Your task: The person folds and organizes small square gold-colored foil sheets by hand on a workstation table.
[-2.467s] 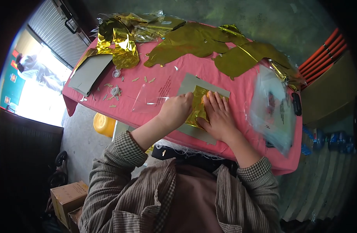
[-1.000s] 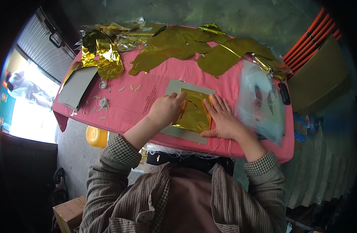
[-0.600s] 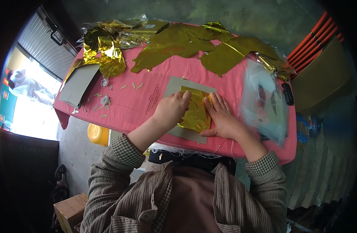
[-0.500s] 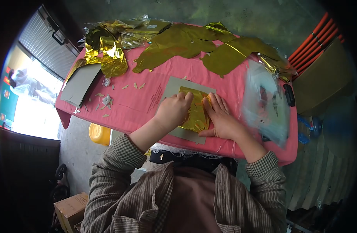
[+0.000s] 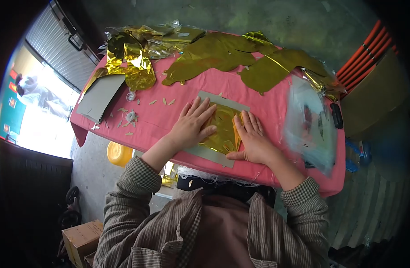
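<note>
A folded sheet of gold foil, probably a flat foil balloon, lies on a grey cardboard sheet at the near side of the table. My left hand rests flat with fingers spread along the foil's left side. On the opposite side, my right hand presses down with its fingers stretched out and its thumb toward the near edge. Both palms cover parts of the foil and cardboard. Neither hand grips anything.
A pink cloth covers the table. Large flat gold foil shapes lie along the far side. Grey cardboard sheets are stacked at left, near small scraps. Clear plastic bags and a black object lie at right.
My left hand has opened from a closed, pinching shape and now lies flat on the foil's left side. My right hand stays pressed in place. The view has shifted slightly.
</note>
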Action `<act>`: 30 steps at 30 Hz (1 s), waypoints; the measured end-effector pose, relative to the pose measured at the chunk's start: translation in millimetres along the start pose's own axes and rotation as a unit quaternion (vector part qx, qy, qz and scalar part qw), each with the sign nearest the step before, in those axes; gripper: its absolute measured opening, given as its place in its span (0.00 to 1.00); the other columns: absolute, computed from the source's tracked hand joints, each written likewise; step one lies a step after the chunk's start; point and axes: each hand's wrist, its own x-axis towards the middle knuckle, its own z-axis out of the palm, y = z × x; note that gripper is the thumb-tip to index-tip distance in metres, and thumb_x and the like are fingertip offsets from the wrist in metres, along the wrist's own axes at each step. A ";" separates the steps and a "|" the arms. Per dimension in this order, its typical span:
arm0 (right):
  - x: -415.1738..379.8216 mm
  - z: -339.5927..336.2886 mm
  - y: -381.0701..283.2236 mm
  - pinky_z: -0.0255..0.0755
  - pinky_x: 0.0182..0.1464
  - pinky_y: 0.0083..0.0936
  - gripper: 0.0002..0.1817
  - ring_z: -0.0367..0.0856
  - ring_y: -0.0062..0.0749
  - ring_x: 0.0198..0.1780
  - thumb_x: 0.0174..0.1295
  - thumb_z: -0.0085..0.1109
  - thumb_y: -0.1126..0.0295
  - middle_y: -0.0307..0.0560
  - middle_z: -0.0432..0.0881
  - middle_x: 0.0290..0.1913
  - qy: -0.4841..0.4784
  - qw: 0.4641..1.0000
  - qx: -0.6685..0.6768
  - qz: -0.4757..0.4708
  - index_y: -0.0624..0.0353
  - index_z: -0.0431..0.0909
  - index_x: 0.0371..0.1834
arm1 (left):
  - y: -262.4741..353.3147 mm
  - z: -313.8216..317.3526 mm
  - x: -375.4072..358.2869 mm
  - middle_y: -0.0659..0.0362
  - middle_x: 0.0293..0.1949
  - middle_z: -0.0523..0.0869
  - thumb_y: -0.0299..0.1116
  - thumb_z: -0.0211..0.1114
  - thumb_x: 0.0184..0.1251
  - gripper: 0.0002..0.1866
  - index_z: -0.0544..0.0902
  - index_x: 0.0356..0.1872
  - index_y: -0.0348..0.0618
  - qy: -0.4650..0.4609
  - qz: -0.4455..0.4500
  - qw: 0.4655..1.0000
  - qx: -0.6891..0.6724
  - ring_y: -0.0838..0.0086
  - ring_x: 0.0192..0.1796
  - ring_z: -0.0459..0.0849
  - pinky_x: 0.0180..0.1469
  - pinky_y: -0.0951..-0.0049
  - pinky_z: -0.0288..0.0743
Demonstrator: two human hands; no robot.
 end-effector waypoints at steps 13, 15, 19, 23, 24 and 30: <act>18.3 7.8 -21.2 0.29 0.72 0.45 0.66 0.28 0.60 0.74 0.42 0.57 0.29 0.71 0.33 0.72 0.001 1.000 -0.005 0.010 0.68 0.39 0.71 | 9.3 -0.4 6.3 0.49 0.70 0.57 0.55 0.50 0.66 0.34 0.61 0.67 0.46 -0.094 0.054 0.993 0.048 0.57 0.73 0.49 0.71 0.49 0.41; 23.2 8.0 -26.0 0.30 0.72 0.46 0.66 0.29 0.61 0.74 0.42 0.58 0.30 0.73 0.34 0.71 0.011 1.000 -0.002 0.009 0.70 0.39 0.71 | 10.4 -0.8 5.4 0.48 0.70 0.57 0.54 0.50 0.66 0.34 0.61 0.67 0.45 -0.090 0.056 0.993 0.056 0.57 0.73 0.49 0.71 0.49 0.41; 29.7 10.3 -33.6 0.30 0.72 0.46 0.66 0.31 0.61 0.74 0.42 0.60 0.31 0.73 0.36 0.71 0.019 1.000 -0.011 0.013 0.72 0.39 0.70 | 16.6 0.6 5.8 0.48 0.69 0.57 0.53 0.49 0.65 0.35 0.59 0.68 0.43 -0.096 0.042 0.992 0.072 0.57 0.73 0.50 0.71 0.50 0.40; 28.8 14.0 -32.7 0.31 0.73 0.45 0.65 0.32 0.59 0.74 0.43 0.60 0.32 0.73 0.36 0.71 0.043 0.999 0.012 0.014 0.72 0.39 0.70 | 17.1 0.0 3.0 0.49 0.71 0.54 0.53 0.51 0.64 0.37 0.56 0.69 0.43 -0.102 0.031 0.992 0.071 0.59 0.74 0.46 0.72 0.51 0.37; 26.3 13.9 -29.1 0.32 0.73 0.44 0.65 0.32 0.57 0.74 0.43 0.60 0.32 0.72 0.36 0.72 0.051 0.998 0.020 0.007 0.72 0.39 0.70 | 16.8 0.2 2.9 0.49 0.71 0.54 0.53 0.51 0.64 0.37 0.56 0.69 0.43 -0.102 0.033 0.992 0.071 0.59 0.74 0.46 0.72 0.51 0.37; -7.2 -1.2 -6.5 0.31 0.73 0.39 0.58 0.32 0.50 0.75 0.52 0.57 0.38 0.67 0.36 0.73 -0.001 0.996 0.086 0.019 0.71 0.38 0.70 | 14.3 1.6 2.5 0.47 0.70 0.57 0.53 0.51 0.64 0.36 0.58 0.68 0.40 -0.075 0.056 0.994 0.058 0.58 0.73 0.49 0.71 0.52 0.40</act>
